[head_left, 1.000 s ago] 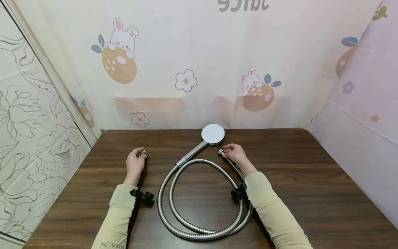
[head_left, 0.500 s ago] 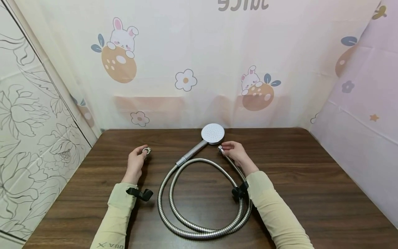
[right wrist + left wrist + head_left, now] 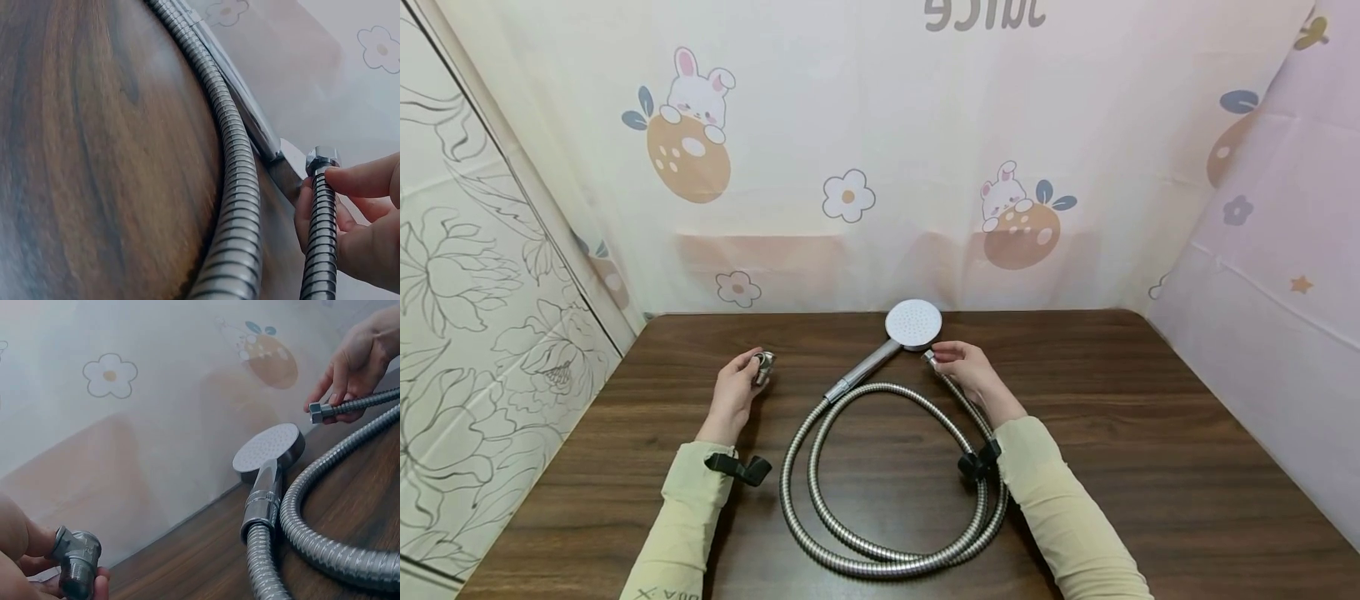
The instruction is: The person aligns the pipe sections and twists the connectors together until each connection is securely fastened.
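My left hand (image 3: 733, 396) pinches a small chrome threaded pipe fitting (image 3: 80, 559) with a side branch, held above the table left of the shower head. Between thumb and fingers of my right hand (image 3: 976, 379) is the free end of a metal shower hose, just behind its hex nut (image 3: 317, 412). That hose (image 3: 880, 570) lies looped on the table, and its other end joins the handle of the shower head (image 3: 913, 323). The white spray face points up. In the right wrist view the hose end (image 3: 322, 206) stands nearly upright in my fingers.
The dark wooden table (image 3: 1150, 467) bears the looped hose in its middle. A printed curtain (image 3: 850, 108) hangs along the back edge, with more cloth at the right. A flower-patterned panel (image 3: 475, 333) stands at the left. Black camera straps sit on both wrists.
My left hand has moved slightly right and turned the fitting, so its opening shows differently. My right hand has lifted the hose end a little toward the shower head.
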The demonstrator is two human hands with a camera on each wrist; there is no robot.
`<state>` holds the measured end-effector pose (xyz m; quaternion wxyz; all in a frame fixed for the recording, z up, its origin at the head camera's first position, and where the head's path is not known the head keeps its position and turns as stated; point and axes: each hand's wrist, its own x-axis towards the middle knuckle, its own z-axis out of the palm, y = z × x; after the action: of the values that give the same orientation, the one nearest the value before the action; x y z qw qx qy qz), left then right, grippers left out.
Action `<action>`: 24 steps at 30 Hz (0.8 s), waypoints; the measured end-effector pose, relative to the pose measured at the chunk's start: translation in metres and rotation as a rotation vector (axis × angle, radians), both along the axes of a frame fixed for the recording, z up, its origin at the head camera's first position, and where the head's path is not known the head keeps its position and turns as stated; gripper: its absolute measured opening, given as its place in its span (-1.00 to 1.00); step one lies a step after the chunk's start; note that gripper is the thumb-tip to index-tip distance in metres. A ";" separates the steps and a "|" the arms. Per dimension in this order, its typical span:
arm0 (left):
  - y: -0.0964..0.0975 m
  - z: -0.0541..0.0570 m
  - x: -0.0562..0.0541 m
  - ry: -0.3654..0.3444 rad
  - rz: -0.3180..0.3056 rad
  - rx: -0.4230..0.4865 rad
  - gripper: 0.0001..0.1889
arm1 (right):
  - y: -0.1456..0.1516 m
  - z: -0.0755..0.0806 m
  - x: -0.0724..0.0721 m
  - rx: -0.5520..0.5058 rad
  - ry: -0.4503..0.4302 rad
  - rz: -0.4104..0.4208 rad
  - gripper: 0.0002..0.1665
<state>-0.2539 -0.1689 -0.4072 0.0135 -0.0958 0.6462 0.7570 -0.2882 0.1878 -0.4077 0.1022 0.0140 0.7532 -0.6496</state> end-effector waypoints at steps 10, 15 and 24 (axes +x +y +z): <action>0.005 0.006 0.002 -0.022 -0.075 0.180 -0.50 | -0.007 0.005 0.005 -0.039 0.041 0.017 -0.46; 0.007 0.011 0.002 -0.034 -0.119 0.261 -0.49 | -0.010 0.006 0.006 -0.055 0.053 0.015 -0.47; 0.011 0.010 0.003 -0.027 -0.125 0.272 -0.48 | -0.013 0.006 0.008 -0.032 0.068 0.014 -0.48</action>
<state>-0.2512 -0.1580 -0.3969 0.0820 -0.0626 0.5423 0.8338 -0.2800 0.1751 -0.4015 0.0813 -0.0147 0.7458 -0.6610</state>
